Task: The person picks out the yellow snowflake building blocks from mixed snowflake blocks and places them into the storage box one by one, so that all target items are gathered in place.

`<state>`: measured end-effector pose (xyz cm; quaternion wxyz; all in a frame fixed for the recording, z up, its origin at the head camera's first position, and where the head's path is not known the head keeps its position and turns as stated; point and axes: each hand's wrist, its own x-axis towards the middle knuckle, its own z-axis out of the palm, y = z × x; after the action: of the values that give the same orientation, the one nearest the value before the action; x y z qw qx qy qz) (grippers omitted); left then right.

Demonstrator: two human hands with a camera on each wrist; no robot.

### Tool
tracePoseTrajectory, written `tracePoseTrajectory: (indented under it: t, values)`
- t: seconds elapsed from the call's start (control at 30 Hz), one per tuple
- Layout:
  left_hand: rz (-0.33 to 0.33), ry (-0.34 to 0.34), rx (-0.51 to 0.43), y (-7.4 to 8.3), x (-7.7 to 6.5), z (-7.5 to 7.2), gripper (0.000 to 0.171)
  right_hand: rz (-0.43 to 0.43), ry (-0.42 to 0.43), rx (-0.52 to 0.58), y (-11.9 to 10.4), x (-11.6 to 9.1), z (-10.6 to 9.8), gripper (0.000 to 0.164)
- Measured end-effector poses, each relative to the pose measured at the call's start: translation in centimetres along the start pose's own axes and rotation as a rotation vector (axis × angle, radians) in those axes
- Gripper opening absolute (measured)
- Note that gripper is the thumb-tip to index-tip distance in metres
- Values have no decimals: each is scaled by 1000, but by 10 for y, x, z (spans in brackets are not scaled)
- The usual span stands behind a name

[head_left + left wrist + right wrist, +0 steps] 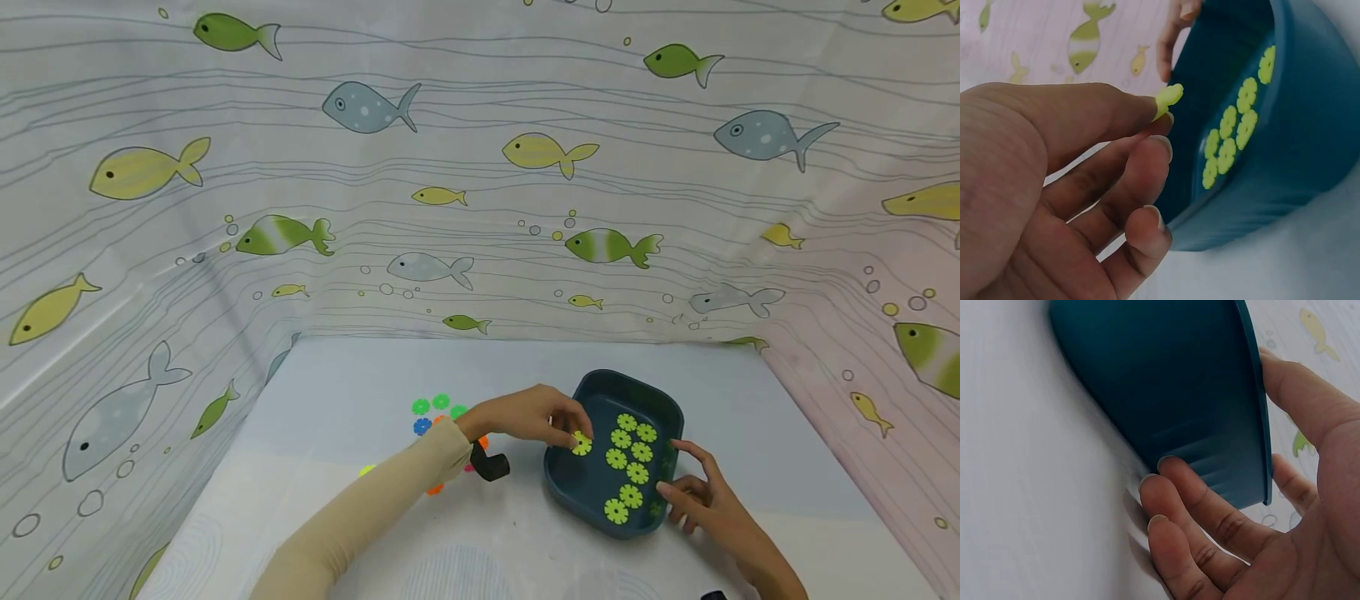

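My left hand (531,415) pinches a yellow notched plastic disc (581,444) between thumb and forefinger, over the left side of a dark blue plastic bin (581,496). In the left wrist view the disc (1170,98) appears nearly edge-on at the fingertips, with the other fingers loosely bent below. Several matching yellow discs (631,497) lie flat on the bin floor, mostly toward its right side. My right hand (712,504) holds the bin's right side, thumb at the rim and fingers against the outer wall (1166,394).
Left of the bin, partly covered by my left forearm, lie loose discs on the white table (352,375): green (441,402), blue (422,427), yellow (367,471) and orange (435,489). A fish-patterned curtain (480,225) surrounds the table's back and sides.
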<state>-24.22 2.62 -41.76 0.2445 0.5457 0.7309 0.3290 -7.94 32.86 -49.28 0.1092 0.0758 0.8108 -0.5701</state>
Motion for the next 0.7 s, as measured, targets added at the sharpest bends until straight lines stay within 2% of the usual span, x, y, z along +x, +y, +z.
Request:
tracePoseTrajectory:
  t: [0.33,0.7]
  values:
    - [5,-80,-44,5,27,3,23,18,-2,-2,-1,0,-1,83]
    - [-44,-152,-102,2,49,13,24,24,1,-2,-1,1,-1,82]
